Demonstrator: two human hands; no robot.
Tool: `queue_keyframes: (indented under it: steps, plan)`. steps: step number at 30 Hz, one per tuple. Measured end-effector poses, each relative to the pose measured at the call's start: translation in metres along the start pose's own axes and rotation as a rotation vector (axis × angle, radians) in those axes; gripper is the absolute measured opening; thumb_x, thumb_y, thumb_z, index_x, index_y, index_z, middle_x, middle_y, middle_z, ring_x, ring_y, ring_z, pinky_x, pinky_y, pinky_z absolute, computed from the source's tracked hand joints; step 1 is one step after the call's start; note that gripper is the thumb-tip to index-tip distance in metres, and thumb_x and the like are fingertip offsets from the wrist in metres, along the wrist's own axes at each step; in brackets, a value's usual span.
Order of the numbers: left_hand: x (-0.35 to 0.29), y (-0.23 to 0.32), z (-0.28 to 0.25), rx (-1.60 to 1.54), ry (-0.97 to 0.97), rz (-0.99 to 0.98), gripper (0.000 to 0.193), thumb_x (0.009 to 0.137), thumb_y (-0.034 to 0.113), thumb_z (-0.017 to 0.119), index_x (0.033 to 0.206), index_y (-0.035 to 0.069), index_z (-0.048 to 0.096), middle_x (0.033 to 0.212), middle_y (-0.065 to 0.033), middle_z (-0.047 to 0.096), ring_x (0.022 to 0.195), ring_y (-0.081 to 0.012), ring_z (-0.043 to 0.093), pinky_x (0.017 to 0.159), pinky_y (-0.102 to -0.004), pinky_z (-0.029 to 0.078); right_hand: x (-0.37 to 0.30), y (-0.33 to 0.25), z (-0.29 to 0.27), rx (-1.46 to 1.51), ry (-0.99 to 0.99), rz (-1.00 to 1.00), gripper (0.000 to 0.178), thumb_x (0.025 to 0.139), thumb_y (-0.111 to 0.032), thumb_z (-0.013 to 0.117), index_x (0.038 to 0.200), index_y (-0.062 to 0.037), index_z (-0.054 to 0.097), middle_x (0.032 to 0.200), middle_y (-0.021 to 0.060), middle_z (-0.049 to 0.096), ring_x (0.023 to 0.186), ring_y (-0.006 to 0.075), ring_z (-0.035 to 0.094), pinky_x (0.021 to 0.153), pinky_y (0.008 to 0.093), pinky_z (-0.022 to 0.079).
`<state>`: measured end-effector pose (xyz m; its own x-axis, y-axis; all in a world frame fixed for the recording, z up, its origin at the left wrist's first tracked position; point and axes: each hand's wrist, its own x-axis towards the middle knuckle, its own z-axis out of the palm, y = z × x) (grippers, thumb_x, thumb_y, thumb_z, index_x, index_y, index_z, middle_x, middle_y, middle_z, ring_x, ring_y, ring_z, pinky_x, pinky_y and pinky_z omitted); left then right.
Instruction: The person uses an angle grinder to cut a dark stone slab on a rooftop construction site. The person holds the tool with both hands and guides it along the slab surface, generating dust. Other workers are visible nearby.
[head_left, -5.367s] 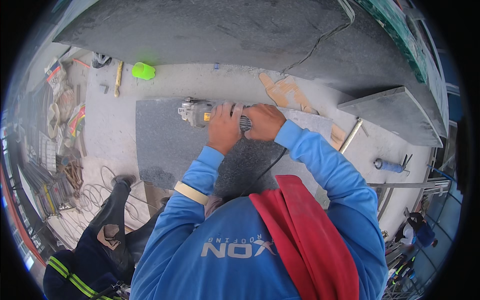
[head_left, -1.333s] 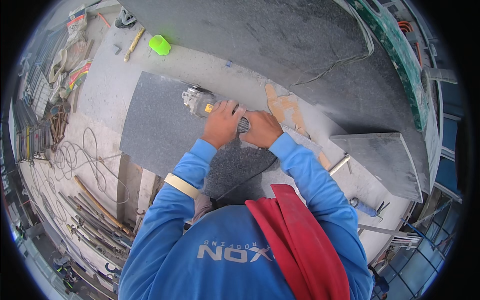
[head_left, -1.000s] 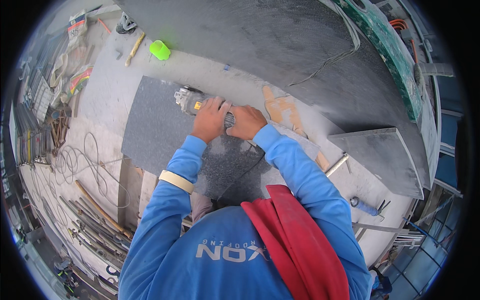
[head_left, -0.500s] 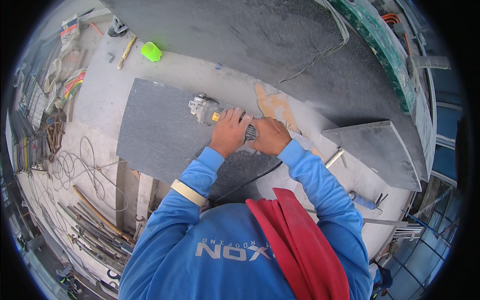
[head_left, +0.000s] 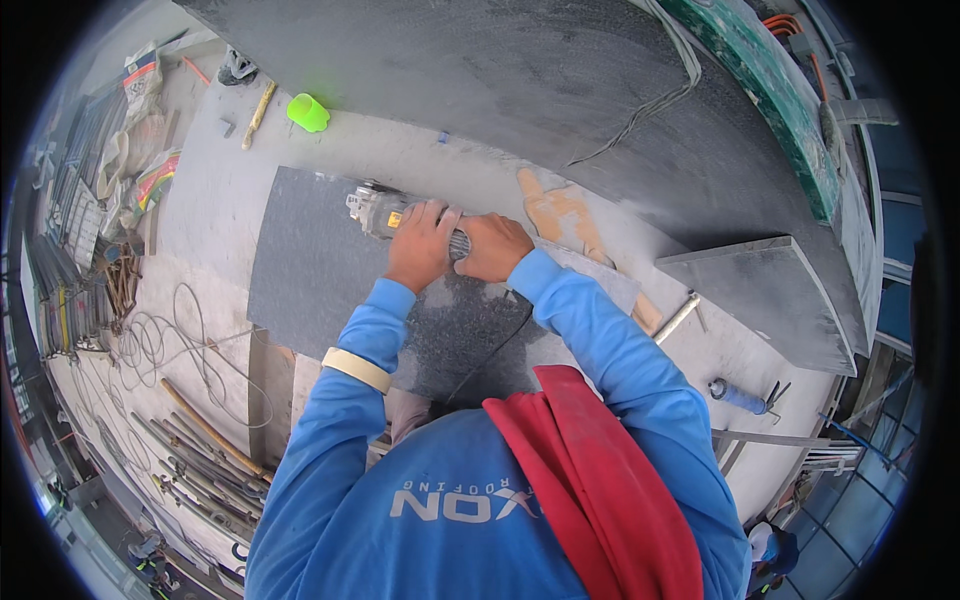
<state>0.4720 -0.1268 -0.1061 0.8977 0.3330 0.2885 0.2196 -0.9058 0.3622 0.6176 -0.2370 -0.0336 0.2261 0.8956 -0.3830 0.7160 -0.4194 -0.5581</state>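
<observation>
A grey angle grinder (head_left: pixel 372 209) is in both my hands, its head pointing left over a dark grey stone slab (head_left: pixel 310 265). Over the front of its body, just behind the yellow label, lies my left hand (head_left: pixel 422 245), closed on it. My right hand (head_left: pixel 496 246) grips the rear end of the body, thumb close to the left fingers. The disc under the head is hidden. From the grinder a dark cord (head_left: pixel 492 352) runs across the slab toward my body. A beige tape roll (head_left: pixel 357 370) circles my left forearm.
A large dark slab (head_left: pixel 500 110) leans along the far side; a smaller slab piece (head_left: pixel 765 285) stands at right. Around lie a bright green cup (head_left: pixel 307 113), cardboard pieces (head_left: pixel 562 215), a caulking gun (head_left: pixel 742 397), coiled wire (head_left: pixel 150 335), and several pipes (head_left: pixel 195 465). Another person (head_left: pixel 772 550) shows lower right.
Both hands and the grinder have moved left over the slab, uncovering more of its right part. The whole view has shifted slightly.
</observation>
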Motion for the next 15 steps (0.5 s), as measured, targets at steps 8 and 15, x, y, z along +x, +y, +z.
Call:
queue_keyframes:
  steps: [8, 15]
  plan:
    - [0.001, 0.032, -0.003, -0.073, 0.006, 0.008, 0.066, 0.068, 0.011, 0.084, 0.130, 0.008, 0.062, 0.120, -0.0131, 0.060, 0.114, -0.0344, 0.060, 0.103, -0.0486, 0.047, -0.029, 0.007, -0.015, -0.026, -0.047, 0.031, 0.038, 0.074, -0.022, 0.083, 0.105, -0.0020, 0.074, 0.099, 0.0229, 0.077, 0.100, 0.0423, 0.074, 0.091, 0.0496, 0.059]
    - [0.008, 0.082, 0.014, -0.111, 0.056, 0.049, 0.064, 0.067, 0.008, 0.083, 0.127, 0.007, 0.060, 0.118, -0.0144, 0.062, 0.111, -0.0363, 0.061, 0.099, -0.0496, 0.049, -0.076, 0.029, -0.033, -0.035, -0.034, 0.059, 0.039, 0.073, -0.020, 0.083, 0.107, -0.0030, 0.074, 0.096, 0.0230, 0.077, 0.096, 0.0425, 0.074, 0.088, 0.0510, 0.059]
